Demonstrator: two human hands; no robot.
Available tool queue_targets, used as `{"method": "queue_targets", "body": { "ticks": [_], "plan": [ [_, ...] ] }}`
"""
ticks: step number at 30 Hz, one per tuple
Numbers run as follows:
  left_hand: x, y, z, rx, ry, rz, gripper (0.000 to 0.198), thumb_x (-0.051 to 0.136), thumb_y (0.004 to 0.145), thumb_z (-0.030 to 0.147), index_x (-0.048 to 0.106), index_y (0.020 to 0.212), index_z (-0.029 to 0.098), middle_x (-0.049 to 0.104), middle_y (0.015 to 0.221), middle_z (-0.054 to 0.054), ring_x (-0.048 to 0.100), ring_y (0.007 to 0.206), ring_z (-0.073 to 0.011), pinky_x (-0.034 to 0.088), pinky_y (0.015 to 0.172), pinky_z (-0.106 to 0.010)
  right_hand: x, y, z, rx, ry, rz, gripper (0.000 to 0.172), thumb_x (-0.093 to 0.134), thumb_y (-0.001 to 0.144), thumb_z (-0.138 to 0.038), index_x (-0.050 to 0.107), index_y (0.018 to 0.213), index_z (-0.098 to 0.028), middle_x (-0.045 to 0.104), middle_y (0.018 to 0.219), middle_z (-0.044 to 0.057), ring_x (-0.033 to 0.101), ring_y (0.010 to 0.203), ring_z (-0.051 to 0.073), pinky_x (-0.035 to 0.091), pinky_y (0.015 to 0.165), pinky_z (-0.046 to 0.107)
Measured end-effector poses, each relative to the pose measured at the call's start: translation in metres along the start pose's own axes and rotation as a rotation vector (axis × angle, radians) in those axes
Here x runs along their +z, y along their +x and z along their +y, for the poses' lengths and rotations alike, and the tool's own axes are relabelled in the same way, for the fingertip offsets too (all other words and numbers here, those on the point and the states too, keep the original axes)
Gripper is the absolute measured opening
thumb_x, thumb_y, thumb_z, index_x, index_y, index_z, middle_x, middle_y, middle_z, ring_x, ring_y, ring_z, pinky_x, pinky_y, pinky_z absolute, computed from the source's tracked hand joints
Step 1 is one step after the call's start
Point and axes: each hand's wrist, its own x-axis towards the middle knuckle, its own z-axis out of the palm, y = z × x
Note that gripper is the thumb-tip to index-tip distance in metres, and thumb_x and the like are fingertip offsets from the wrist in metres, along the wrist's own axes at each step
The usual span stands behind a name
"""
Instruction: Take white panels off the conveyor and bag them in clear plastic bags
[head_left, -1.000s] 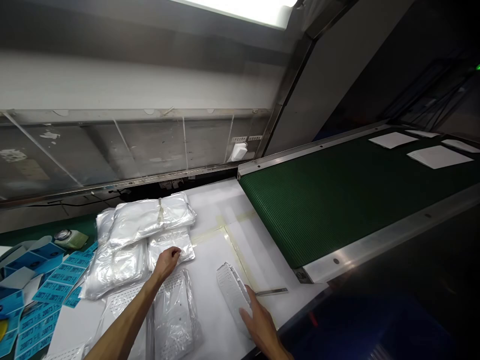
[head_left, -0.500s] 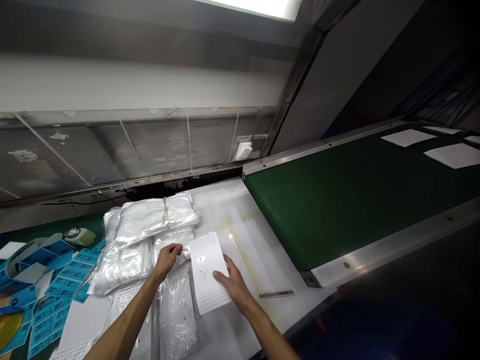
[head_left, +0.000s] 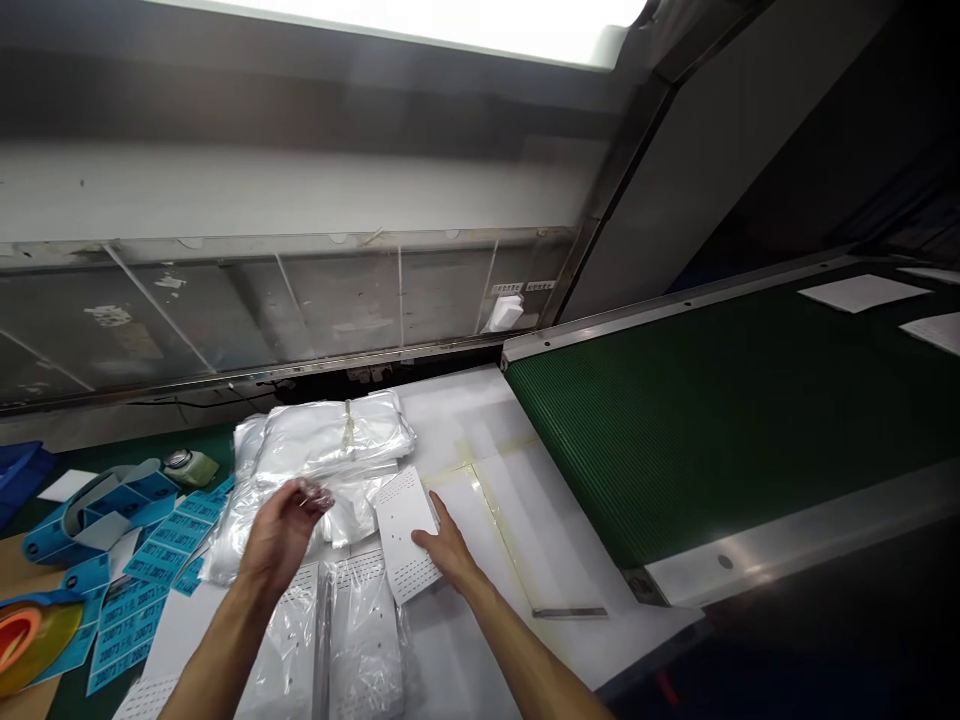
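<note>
My left hand [head_left: 281,532] is closed on the edge of a clear plastic bag [head_left: 349,508], in front of the banded bag stack [head_left: 307,440]. To its right, my right hand [head_left: 448,545] grips a white card [head_left: 405,530] with rows of small dark marks by its right edge, thumb on top. The card is tilted, its upper left corner close to the clear plastic. Below it lie bagged cards [head_left: 366,635] in clear plastic.
Blue printed label sheets [head_left: 142,600], a small jar [head_left: 190,467] and a tape roll [head_left: 37,640] lie at the left. A green conveyor belt [head_left: 712,420] carrying white sheets [head_left: 862,292] runs at the right. A metal strip [head_left: 570,612] lies on the white table surface [head_left: 517,510].
The view has shifted, so the scene sits further right. My left hand has moved left and turned, with clear plastic now showing at its fingertips. The card has turned slightly in my right hand.
</note>
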Motion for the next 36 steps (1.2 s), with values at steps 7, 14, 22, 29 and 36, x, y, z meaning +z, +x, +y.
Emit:
{"method": "queue_targets", "body": {
  "ticks": [7,14,22,29,36],
  "plan": [
    [0.003,-0.087,0.042,-0.038,-0.344,0.178,0.007,0.058,0.068,0.014,0.060,0.075,0.015,0.054,0.074,-0.002,0.055,0.069,-0.0156,0.054,0.071,-0.036,-0.034,-0.084,-0.023,-0.141,-0.064,0.123,0.045,0.049,0.084,-0.047,0.057,0.120,-0.021,0.052,0.131,0.006,0.042,0.125,0.026,0.030,0.107,0.041],
    [0.039,-0.123,-0.003,-0.109,0.076,0.032,0.013,0.072,0.072,0.024,0.063,0.079,0.016,0.064,0.071,-0.001,0.058,0.068,-0.0135,0.046,0.071,-0.024,-0.053,-0.171,-0.085,-0.444,-0.630,0.295,0.035,0.054,0.081,-0.047,0.064,0.110,-0.031,0.058,0.118,0.008,0.056,0.108,0.030,0.052,0.084,0.038],
    [0.062,-0.153,-0.037,-0.284,0.043,-0.086,0.022,0.075,0.068,0.032,0.061,0.067,0.015,0.062,0.065,-0.001,0.056,0.066,-0.0133,0.042,0.066,-0.023,0.003,-0.170,-0.094,-0.567,-0.825,0.024,0.020,0.050,0.088,-0.035,0.064,0.100,-0.031,0.058,0.086,0.001,0.060,0.061,0.012,0.047,0.055,0.021],
    [0.040,-0.167,-0.034,-0.407,-0.126,-0.063,0.024,0.069,0.073,0.035,0.054,0.067,0.017,0.054,0.062,0.002,0.054,0.065,-0.0133,0.043,0.070,-0.027,0.005,-0.162,-0.075,-0.554,-0.816,0.088,0.027,0.042,0.090,-0.024,0.067,0.098,-0.029,0.060,0.086,0.002,0.060,0.061,0.011,0.046,0.057,0.020],
    [0.024,-0.148,-0.047,-0.209,0.358,-0.079,0.022,0.066,0.070,0.035,0.053,0.082,0.022,0.035,0.052,0.008,0.037,0.050,-0.0108,0.034,0.054,-0.023,-0.047,-0.153,-0.100,-0.243,-0.542,0.039,0.034,0.053,0.081,-0.048,0.065,0.109,-0.031,0.061,0.118,0.004,0.049,0.117,0.027,0.041,0.097,0.043]
  ]
}}
